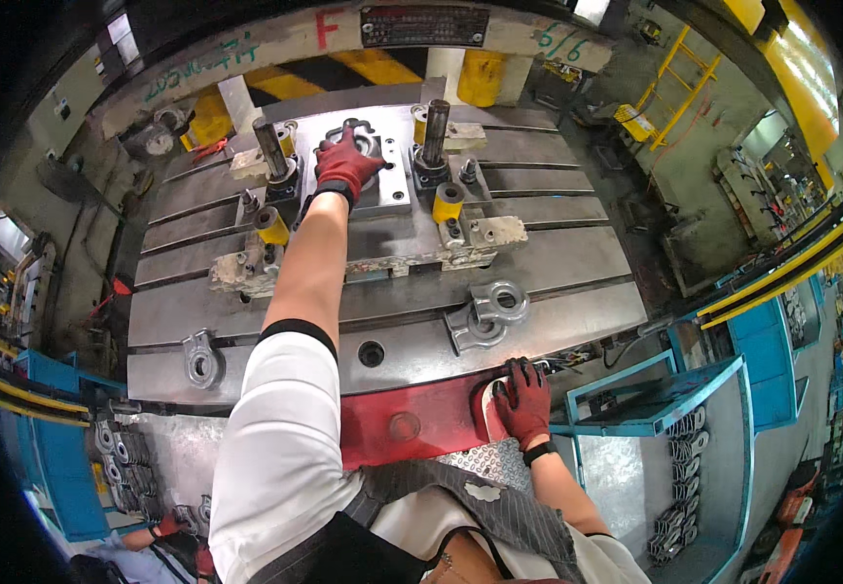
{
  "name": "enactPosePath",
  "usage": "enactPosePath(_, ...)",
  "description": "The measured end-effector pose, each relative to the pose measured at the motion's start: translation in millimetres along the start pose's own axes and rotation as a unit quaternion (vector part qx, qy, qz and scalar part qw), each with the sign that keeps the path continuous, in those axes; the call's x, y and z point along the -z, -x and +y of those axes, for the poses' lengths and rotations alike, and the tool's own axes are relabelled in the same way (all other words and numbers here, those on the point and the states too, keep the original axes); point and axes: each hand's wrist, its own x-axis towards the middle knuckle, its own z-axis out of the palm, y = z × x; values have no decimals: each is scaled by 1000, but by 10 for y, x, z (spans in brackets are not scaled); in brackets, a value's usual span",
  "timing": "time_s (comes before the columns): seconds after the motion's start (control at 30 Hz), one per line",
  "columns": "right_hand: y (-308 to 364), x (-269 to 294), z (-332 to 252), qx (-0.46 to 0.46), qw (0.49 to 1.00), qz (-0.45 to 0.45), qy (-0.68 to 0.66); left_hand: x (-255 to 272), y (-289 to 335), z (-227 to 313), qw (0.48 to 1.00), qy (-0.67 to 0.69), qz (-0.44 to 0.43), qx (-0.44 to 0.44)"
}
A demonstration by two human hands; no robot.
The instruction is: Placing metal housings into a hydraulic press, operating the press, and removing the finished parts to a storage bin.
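My left hand [345, 167], in a red and black glove, reaches far forward to the bright metal die plate [395, 190]. Its fingers are closed around a grey ring-shaped metal part [367, 146], partly hidden under the glove. My right hand [524, 401], gloved alike, rests at the right end of a red panel [397, 420] along the table's front edge. Its fingers point forward, and nothing is visible in its grasp. A rounded, pale-faced red end piece [488, 411] lies beside its thumb. Two similar overlapping ring parts [490, 313] lie forward of that hand; another ring part [202, 361] lies at left.
Dark guide posts [435, 133] and yellow cylinders [448, 202] flank the die plate on the slotted steel table [577, 263]. Blue-framed bins hold stacked metal parts [679, 477] at right and more [129, 467] at left. A co-worker's gloved hand [166, 526] shows lower left.
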Motion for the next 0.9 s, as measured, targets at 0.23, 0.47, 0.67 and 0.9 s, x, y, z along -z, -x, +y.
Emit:
enactPosePath(0.23,16,-4,3,19,1000,-2,-6,359,370,-746,974,76,123,-174)
enactPosePath(0.47,26,15,-9,23,999,-26,-5,1001,1783,-2180,967,-2,154,-203)
enactPosePath(0.67,38,-50,73,41,999,-27,-8,721,2424,-3623,984,-138,61,97)
enactPosePath(0.9,88,-66,85,13,999,-31,7,282,2501,-4205,953,-281,-26,108)
